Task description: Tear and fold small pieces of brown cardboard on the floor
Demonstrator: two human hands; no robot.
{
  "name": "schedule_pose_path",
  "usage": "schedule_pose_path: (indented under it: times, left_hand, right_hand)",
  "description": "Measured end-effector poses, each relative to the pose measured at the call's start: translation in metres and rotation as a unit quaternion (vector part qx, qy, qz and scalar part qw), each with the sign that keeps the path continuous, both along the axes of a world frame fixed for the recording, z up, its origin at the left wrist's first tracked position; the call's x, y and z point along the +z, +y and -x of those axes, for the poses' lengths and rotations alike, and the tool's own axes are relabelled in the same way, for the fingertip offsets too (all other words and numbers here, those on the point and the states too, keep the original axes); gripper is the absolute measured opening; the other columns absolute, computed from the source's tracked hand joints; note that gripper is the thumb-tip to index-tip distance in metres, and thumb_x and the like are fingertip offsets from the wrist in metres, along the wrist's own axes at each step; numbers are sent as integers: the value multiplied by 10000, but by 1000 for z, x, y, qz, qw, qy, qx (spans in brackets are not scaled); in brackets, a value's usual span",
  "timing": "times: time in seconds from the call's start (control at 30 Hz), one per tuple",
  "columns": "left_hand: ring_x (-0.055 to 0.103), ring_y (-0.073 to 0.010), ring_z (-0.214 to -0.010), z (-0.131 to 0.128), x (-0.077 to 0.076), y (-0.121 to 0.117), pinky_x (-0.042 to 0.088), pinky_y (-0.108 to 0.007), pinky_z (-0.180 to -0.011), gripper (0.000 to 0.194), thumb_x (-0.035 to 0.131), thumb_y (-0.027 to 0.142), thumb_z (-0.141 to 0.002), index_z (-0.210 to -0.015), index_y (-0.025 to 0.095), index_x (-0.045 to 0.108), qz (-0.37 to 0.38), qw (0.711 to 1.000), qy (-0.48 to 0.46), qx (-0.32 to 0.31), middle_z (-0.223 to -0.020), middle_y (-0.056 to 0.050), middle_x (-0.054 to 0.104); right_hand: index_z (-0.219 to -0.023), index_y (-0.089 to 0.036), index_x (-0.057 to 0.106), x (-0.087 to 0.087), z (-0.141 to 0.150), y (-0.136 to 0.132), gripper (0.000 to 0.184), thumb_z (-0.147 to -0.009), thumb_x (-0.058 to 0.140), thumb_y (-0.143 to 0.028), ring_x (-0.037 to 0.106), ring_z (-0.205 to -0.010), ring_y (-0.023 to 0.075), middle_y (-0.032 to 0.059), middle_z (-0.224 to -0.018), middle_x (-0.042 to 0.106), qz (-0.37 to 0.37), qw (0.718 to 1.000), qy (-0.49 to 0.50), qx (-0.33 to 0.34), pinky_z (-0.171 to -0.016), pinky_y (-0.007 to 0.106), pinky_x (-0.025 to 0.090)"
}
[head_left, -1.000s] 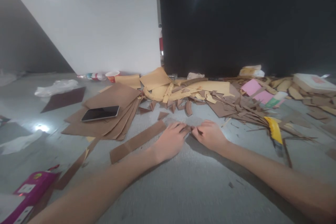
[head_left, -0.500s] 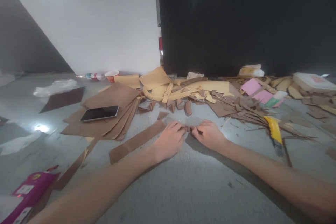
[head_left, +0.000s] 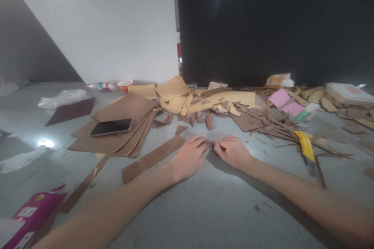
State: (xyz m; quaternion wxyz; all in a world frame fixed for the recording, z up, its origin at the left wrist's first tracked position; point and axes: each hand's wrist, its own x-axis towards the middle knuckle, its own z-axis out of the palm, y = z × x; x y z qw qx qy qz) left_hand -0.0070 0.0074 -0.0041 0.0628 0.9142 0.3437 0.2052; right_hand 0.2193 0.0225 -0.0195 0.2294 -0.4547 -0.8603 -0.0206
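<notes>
My left hand [head_left: 191, 155] and my right hand [head_left: 232, 151] meet at the middle of the grey surface, fingertips nearly touching. Between them both pinch a small piece of brown cardboard [head_left: 210, 145], mostly covered by the fingers. A long brown cardboard strip [head_left: 152, 158] lies flat just left of my left hand. Beyond the hands are small cut cardboard triangles [head_left: 180, 128] and a short curved cardboard piece [head_left: 209, 121]. To the right of my right hand lies a yellow utility knife [head_left: 305, 146].
A phone [head_left: 111, 126] rests on stacked cardboard sheets [head_left: 99, 144] at left. Cardboard scraps [head_left: 263, 118] are heaped along the back, with pink paper [head_left: 280, 97] among them. A purple power strip [head_left: 37, 210] sits front left; a paper cup [head_left: 125, 85] and bottle [head_left: 106, 85] stand near the white panel.
Both hands stay in almost the same place, still pinching the small cardboard piece, with only slight finger movement. Nothing else has moved; the view shifts a little.
</notes>
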Motion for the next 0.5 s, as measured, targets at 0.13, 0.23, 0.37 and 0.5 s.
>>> schedule_pose_path:
  times: [0.13, 0.23, 0.37, 0.5]
  left_hand:
    - [557, -260, -1284, 0, 0, 1, 482, -464, -1128, 347, 451, 106, -1030, -1296, 173, 664, 3, 1000, -11, -1, -1290, -104, 679]
    - [562, -261, -1256, 0, 0, 1, 495, -458, -1111, 334, 481, 84, -1011, -1266, 172, 678, 2, 1000, -8, -8, -1270, -101, 684]
    - [567, -254, -1237, 0, -1, 1, 513, -454, -1089, 336, 498, 57, -982, -1210, 192, 705, -1, 1000, -14, 1, -1251, -94, 685]
    - [574, -246, -1218, 0, -4, 2, 516, -431, -1083, 340, 494, 46, -976, -1195, 191, 710, 5, 1000, -25, 10, -1212, -86, 692]
  right_hand:
    - [-573, -210, 606, 3, 1, -1, 526, -1060, 429, -297, 532, -557, 179, 42, -548, 622, 13, 1000, 15, -4, -687, 340, 363]
    - [-735, -212, 688, 7, 2, -3, 398, -1054, 464, -289, 594, -648, 188, 39, -665, 675, 25, 999, 33, -3, -741, 332, 402]
    - [-1015, -222, 704, 9, 4, -4, 175, -1025, 548, -302, 642, -875, 219, 79, -1008, 696, 32, 998, 50, 15, -829, 336, 467]
    - [-1002, -229, 661, 9, 4, -3, 109, -1010, 593, -313, 618, -882, 220, 78, -1045, 633, 54, 995, 82, 23, -835, 351, 502]
